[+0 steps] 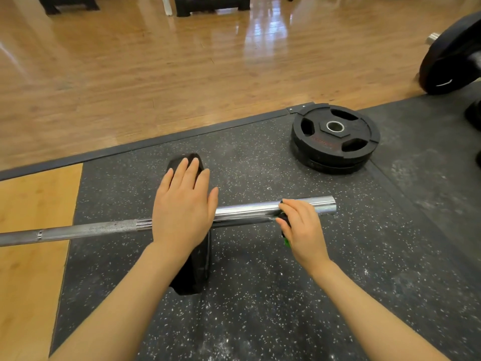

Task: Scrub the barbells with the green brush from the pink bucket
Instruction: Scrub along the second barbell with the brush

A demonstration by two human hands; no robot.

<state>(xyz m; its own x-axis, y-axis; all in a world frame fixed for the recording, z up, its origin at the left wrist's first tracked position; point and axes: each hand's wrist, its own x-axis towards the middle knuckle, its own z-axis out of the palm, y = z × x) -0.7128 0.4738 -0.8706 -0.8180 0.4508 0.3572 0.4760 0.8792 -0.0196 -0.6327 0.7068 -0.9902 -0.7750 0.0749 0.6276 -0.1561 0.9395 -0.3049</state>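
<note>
Though mostly hidden (green brush (286,241)) — chrome barbell (247,211).

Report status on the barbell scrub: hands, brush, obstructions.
Left hand flat on plate. Right hand grips brush against sleeve. Nothing blocking.

Speckled black rubber mat (260,295) underfoot, wood floor (156,69) beyond it at 12. Two flat stacked weight plates (335,138) on the mat at 1 o'clock. Upright plate (447,56) at 2, partly cropped. Dark equipment bases (210,5) at 12, far edge.
</note>
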